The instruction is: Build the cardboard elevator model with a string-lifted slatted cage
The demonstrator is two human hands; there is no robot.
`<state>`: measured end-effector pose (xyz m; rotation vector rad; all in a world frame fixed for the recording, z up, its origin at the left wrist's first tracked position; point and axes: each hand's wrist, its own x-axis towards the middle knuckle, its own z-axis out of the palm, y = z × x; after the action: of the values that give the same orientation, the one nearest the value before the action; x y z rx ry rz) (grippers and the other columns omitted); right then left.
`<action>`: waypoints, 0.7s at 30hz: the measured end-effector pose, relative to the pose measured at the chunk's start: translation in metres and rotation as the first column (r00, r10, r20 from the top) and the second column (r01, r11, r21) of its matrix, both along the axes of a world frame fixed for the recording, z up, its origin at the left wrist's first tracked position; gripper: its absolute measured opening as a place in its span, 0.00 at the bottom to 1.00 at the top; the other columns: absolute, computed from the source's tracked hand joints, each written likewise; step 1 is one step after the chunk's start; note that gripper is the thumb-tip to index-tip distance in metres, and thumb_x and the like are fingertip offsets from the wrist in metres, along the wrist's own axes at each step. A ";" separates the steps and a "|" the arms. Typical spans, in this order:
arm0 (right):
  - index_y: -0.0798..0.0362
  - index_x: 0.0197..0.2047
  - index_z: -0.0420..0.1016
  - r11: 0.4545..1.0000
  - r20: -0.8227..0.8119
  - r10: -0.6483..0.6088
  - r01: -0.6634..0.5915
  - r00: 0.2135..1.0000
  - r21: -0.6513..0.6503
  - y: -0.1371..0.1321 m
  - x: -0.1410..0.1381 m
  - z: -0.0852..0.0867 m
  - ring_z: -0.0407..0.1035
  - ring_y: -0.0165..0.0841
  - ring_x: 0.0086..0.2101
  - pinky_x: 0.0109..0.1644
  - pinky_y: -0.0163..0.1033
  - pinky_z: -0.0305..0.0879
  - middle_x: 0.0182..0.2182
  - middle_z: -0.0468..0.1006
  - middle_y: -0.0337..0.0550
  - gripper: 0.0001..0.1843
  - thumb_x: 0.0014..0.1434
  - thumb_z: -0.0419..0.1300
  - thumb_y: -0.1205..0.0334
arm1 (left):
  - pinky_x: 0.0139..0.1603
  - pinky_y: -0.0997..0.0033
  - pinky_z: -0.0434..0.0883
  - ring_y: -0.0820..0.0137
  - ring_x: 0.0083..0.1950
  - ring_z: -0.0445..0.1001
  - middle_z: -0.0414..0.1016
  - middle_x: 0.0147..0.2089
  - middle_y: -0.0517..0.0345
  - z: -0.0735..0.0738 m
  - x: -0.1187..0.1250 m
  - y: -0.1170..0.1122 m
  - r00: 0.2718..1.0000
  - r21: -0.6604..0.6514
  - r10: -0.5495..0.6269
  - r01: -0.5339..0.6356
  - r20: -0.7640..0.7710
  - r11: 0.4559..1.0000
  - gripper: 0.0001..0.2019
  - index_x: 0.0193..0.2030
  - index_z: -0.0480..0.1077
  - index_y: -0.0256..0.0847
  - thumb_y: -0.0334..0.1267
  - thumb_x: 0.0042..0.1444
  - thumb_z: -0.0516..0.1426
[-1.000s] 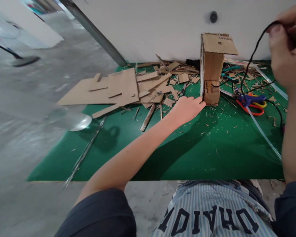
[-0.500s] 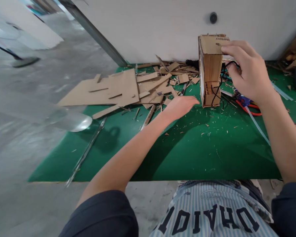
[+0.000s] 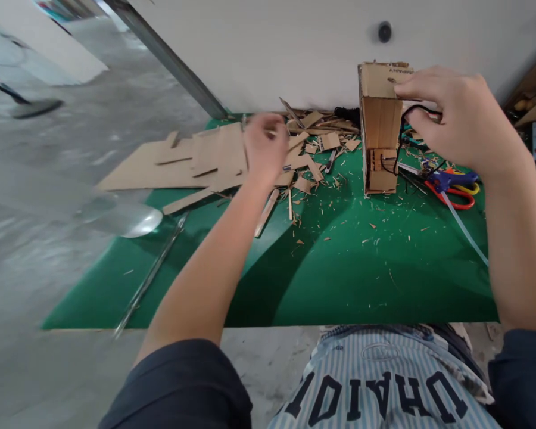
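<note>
A tall, narrow cardboard box (image 3: pixel 382 122), with an open front and a small slotted cardboard piece low inside, stands upright on the green table. My right hand (image 3: pixel 460 119) is closed at its upper right edge, fingertips on the top panel and thumb below. A black cord (image 3: pixel 401 140) runs from the lower part of the box up past my right thumb. Over the cardboard scraps to the left, my left hand (image 3: pixel 267 146) is blurred by motion, fingers curled; whether it holds anything does not show clearly.
Cardboard sheets (image 3: pixel 214 155) and offcuts cover the table's back left. Red-handled scissors (image 3: pixel 458 199) and a blue glue gun (image 3: pixel 451 179) lie right of the box. A thin clear rod (image 3: pixel 154 271) crosses the left side. A white wall (image 3: pixel 272 53) stands behind.
My left hand has moved from beside the box's base, up and left over the scraps, its fingers now curled. My right hand stays at the box top, slightly shifted. The box stands as before.
</note>
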<state>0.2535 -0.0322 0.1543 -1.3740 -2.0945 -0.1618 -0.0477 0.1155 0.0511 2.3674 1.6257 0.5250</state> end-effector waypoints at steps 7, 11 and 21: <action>0.45 0.43 0.82 1.000 0.105 0.000 0.001 0.995 -0.014 0.000 -0.014 0.006 0.77 0.45 0.48 0.58 0.51 0.68 0.58 0.77 0.42 0.15 0.64 0.53 0.64 | 0.33 0.65 0.71 0.60 0.38 0.78 0.80 0.41 0.43 -0.034 0.088 -0.084 0.940 -0.126 -0.245 0.221 -0.236 0.967 0.26 0.39 0.76 0.37 0.62 0.61 0.57; 0.47 0.45 0.81 1.000 0.120 -0.008 0.010 0.993 -0.021 -0.002 -0.015 0.005 0.77 0.49 0.49 0.61 0.55 0.66 0.59 0.77 0.44 0.15 0.62 0.54 0.65 | 0.36 0.63 0.74 0.58 0.40 0.80 0.81 0.38 0.43 -0.043 0.094 -0.082 0.947 -0.086 -0.163 0.145 -0.276 0.986 0.18 0.40 0.77 0.37 0.51 0.66 0.56; 0.51 0.43 0.82 1.000 0.126 -0.019 0.021 0.992 -0.011 0.000 -0.016 0.002 0.73 0.55 0.56 0.65 0.60 0.65 0.57 0.76 0.48 0.15 0.63 0.53 0.63 | 0.39 0.63 0.74 0.57 0.44 0.79 0.81 0.40 0.45 -0.035 0.070 -0.054 0.899 -0.113 -0.185 0.152 -0.398 0.982 0.11 0.36 0.77 0.38 0.41 0.61 0.56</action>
<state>0.2371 -0.0324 0.1561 -1.4259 -2.1887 -0.2499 0.0219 0.0616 0.0157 2.6508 1.5293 -0.0762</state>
